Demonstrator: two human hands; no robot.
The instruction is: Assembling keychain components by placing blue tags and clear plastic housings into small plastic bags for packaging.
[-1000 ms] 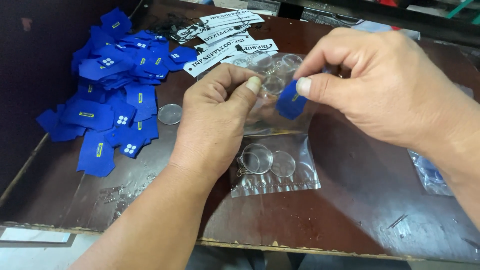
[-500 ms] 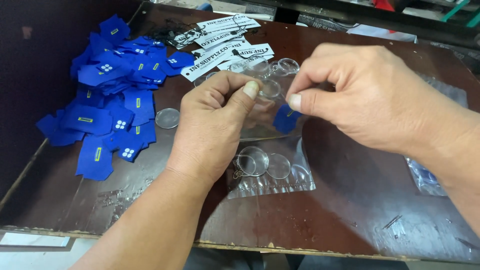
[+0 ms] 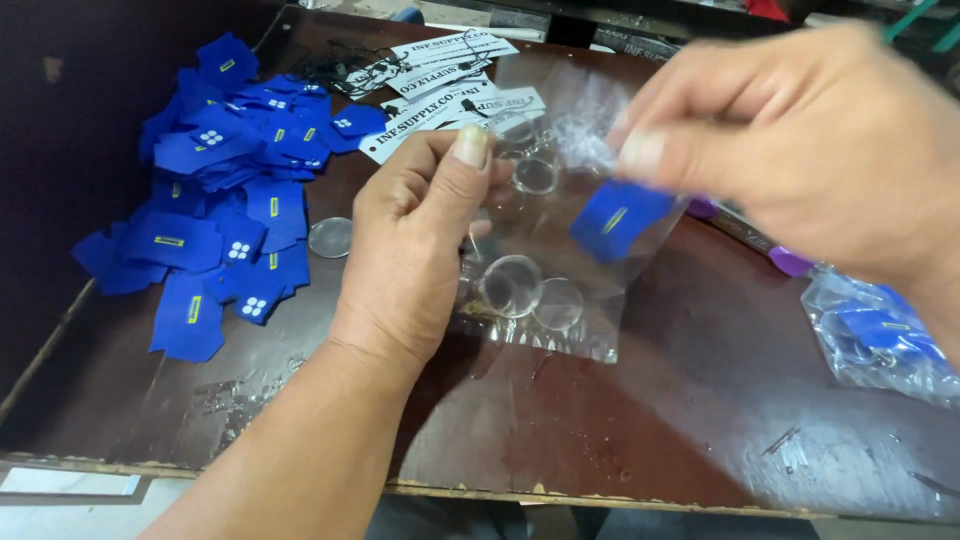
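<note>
Our left hand (image 3: 415, 255) is pinching the upper left edge of a clear plastic bag (image 3: 555, 250), its fingers (image 3: 470, 150) clamped on the film and holding it up off the desk (image 3: 650, 430). Our right hand (image 3: 810, 140) is blurring with motion at the bag's upper right, its fingers (image 3: 640, 155) closed on a blue fabric tag (image 3: 618, 218) that is hanging at the bag's mouth; we cannot tell whether the tag is already inside the film. We judge we are bagging: the tag is joining the clear round discs (image 3: 530, 295) lying low in the bag. The next move is calling for a spread opening and a clean drop. Farther left a heap of blue tags (image 3: 225, 200) is waiting, white printed labels (image 3: 450, 75) are lying at the far edge, and a filled bag (image 3: 885, 335) is resting at the right.
</note>
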